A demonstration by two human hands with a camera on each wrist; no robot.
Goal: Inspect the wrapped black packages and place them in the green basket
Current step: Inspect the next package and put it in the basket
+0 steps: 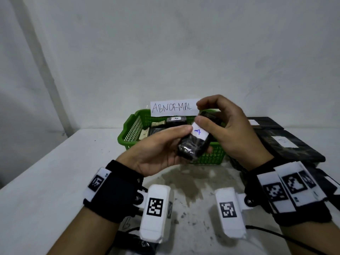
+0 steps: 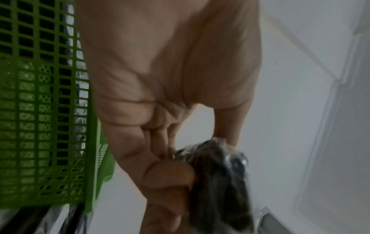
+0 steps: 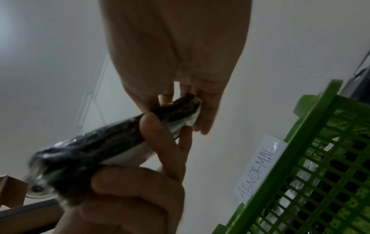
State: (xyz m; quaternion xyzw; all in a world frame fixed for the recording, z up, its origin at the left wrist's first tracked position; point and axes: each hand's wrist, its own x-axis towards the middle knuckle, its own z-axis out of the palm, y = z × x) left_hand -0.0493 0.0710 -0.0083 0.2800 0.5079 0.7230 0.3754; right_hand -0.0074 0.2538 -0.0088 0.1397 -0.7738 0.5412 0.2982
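Observation:
A small black package in shiny clear wrap, with a white label marked "A", is held up in front of the green basket. My left hand cradles its near end from below, thumb on top. My right hand pinches its far end with thumb and fingers. The same package shows in the right wrist view between both hands, and its end shows blurred in the left wrist view. The basket carries an "ABNORMAL" paper sign and holds several wrapped packages.
A pile of larger flat black wrapped packages lies on the white table to the right of the basket. A stained patch of table lies under my wrists. A grey wall stands close behind the basket.

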